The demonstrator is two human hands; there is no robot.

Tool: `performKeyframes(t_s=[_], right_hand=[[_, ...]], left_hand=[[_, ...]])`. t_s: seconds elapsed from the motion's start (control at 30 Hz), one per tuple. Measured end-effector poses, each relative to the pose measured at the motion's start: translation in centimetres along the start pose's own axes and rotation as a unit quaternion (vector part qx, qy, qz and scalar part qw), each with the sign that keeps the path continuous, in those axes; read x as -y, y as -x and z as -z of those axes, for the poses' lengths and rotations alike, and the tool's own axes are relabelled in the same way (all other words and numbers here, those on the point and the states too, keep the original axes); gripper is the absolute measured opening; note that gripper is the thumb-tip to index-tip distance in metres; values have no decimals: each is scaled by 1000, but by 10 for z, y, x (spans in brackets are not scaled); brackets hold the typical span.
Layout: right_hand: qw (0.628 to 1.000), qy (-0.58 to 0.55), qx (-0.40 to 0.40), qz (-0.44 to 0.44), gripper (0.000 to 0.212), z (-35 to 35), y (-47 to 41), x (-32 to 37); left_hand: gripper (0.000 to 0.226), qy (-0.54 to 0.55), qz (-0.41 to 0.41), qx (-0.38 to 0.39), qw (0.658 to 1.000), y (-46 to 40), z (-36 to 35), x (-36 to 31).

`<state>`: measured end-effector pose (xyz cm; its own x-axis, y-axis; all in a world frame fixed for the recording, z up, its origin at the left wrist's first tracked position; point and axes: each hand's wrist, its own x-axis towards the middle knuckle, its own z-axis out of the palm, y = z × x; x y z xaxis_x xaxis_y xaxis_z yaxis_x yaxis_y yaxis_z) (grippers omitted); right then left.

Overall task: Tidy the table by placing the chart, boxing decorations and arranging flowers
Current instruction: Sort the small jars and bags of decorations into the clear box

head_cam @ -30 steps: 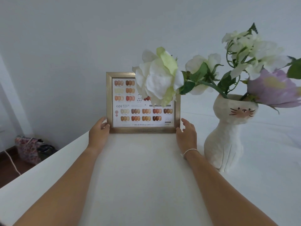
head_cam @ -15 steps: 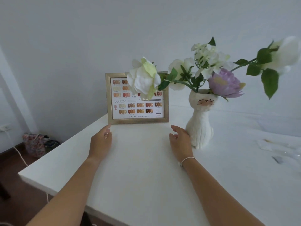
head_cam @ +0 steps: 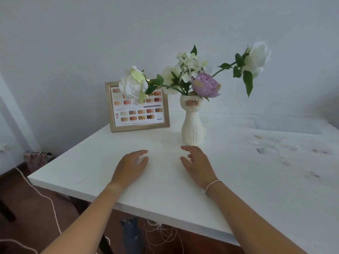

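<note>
A gold-framed nail colour chart point(head_cam: 139, 114) stands upright at the back left of the white table point(head_cam: 77, 162), against the wall. Beside it on the right stands a white cat-shaped vase point(head_cam: 192, 123) with white flowers point(head_cam: 133, 84) and a purple flower point(head_cam: 205, 85); one white bloom partly hides the chart. My left hand point(head_cam: 131, 166) and my right hand point(head_cam: 197, 165) hover low over the table in front of them, fingers relaxed and holding nothing. Small clear and dark decorations point(head_cam: 275, 145) lie scattered at the right.
The table's left and front edges are close to my arms. Below them are a wooden floor, a white cord point(head_cam: 45, 197), a patterned bag point(head_cam: 36, 158) by the wall and a tangle of thread point(head_cam: 161, 231) under the table.
Both hands have let go of the chart's frame and drawn back toward me. The chart stays standing against the wall. The view has pulled back, showing more of the table.
</note>
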<state>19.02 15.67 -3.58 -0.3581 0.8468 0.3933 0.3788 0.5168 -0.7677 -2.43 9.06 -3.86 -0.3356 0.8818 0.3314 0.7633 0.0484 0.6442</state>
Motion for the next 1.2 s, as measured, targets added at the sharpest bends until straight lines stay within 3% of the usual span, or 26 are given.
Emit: performKeyframes(t_s=[0.53, 0.97, 1.2], right_hand=[[977, 203, -37, 44, 38, 127, 58, -46], [950, 291, -113, -5, 32, 219, 44, -90], [954, 282, -101, -34, 28, 245, 17, -109]], left_hand=[[30, -5, -155, 126, 980, 12, -105, -123], [30, 41, -194, 184, 963, -21, -177, -197], [29, 78, -185, 181, 963, -53, -202, -207]])
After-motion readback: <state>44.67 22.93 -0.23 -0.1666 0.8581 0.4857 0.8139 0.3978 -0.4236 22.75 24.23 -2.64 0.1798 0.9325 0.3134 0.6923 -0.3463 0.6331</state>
